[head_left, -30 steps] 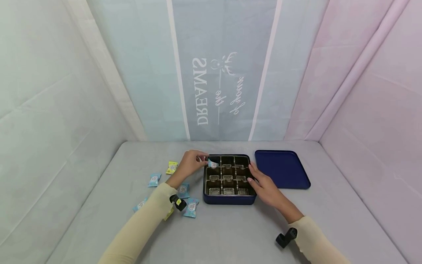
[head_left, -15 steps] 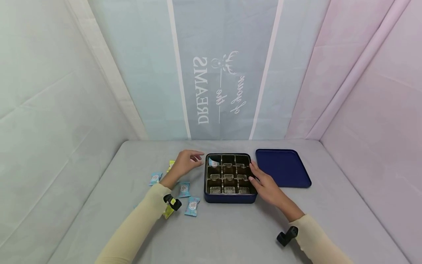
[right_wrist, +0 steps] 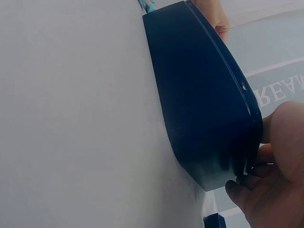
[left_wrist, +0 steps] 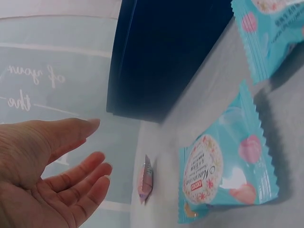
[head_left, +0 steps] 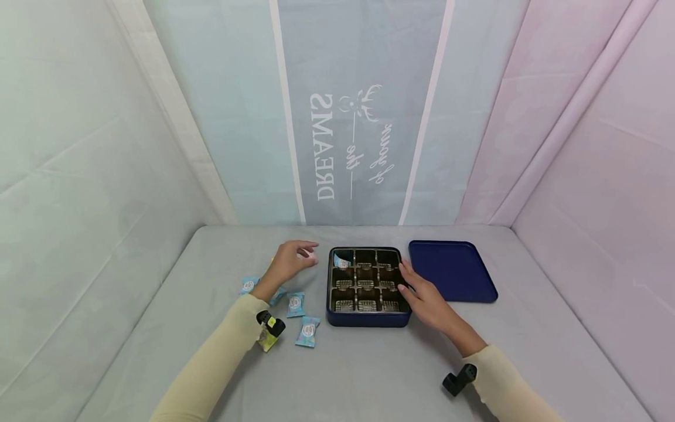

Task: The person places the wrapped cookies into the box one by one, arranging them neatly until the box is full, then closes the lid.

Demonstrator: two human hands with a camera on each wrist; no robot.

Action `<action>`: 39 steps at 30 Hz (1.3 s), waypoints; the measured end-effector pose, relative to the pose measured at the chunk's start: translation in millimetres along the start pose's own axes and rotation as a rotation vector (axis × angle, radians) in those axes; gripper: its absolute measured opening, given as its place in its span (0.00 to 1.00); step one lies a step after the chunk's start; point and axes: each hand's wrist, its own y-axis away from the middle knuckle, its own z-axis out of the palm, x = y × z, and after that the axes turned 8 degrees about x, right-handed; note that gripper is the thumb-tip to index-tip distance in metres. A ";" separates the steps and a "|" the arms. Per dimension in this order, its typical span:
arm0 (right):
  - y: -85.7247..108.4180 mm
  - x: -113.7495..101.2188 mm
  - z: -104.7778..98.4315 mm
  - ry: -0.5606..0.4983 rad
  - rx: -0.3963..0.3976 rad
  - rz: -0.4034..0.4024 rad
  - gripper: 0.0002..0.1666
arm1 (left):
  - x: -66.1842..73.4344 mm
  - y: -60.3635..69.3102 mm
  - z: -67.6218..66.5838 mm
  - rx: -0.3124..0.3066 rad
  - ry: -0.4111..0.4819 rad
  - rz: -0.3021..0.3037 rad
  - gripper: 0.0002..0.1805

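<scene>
A dark blue square tin stands on the table, with a dark divided tray in it. One light blue wrapped packet lies in its far left compartment. My right hand holds the tin's right side, fingers and thumb at the rim. To the left of the tin hovers my left hand, fingers loosely bent, holding nothing. In the left wrist view a small pink packet lies on the table past its fingertips, and a blue packet lies nearer the camera.
Blue packets lie scattered left of the tin. A yellow-green packet is partly covered by the left wrist camera. The tin's flat blue lid lies to the right. A printed cloth forms the back wall.
My left hand has let go of the blue packet in the far left compartment and drawn back leftward from the tin. The right hand stays at the tin.
</scene>
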 end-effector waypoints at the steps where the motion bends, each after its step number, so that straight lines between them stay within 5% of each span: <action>1: 0.1 -0.2 -0.1 -0.003 0.001 0.002 0.36 | -0.9 -0.2 0.0 0.000 -0.003 0.000 0.22; 39: 1.6 -2.3 0.5 -0.005 0.006 0.012 0.36 | -33.2 -18.8 8.5 -0.042 -0.073 -0.134 0.29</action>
